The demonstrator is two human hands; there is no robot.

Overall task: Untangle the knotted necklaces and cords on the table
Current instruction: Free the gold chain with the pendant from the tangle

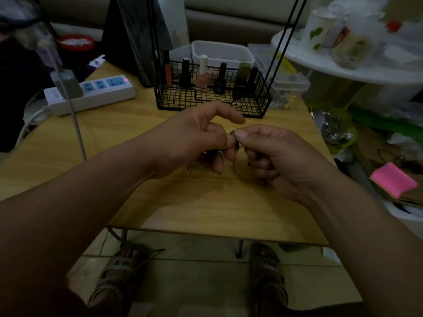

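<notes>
Both forearms [87,197] reached in from the bottom corners, and between them, on the floor tiles, two feet in sandals [116,275] stood under the near edge of the table [206,209]. Over the middle of the wooden top the hands met. The left hand [192,143] pinched the tangle of necklaces [236,145] between thumb and middle fingers, with the index finger stretched forward above it. The right hand [274,156] pinched the same tangle with thumb and index finger tip, and its other fingers were curled in toward the palm. The tangle was lifted off the wood, just between the two thumbs; one thin strand hung down from it, and some small dark pieces showed under the left palm.

Bare wood lay between the hands and the near edge, and also to the left, as far as the power strip [91,92]. Behind the hands, a black wire basket [212,99] with bottles [202,74] stood near. The right edge of the table ran close beside the right hand; beyond it lay a pink pad [393,179].
</notes>
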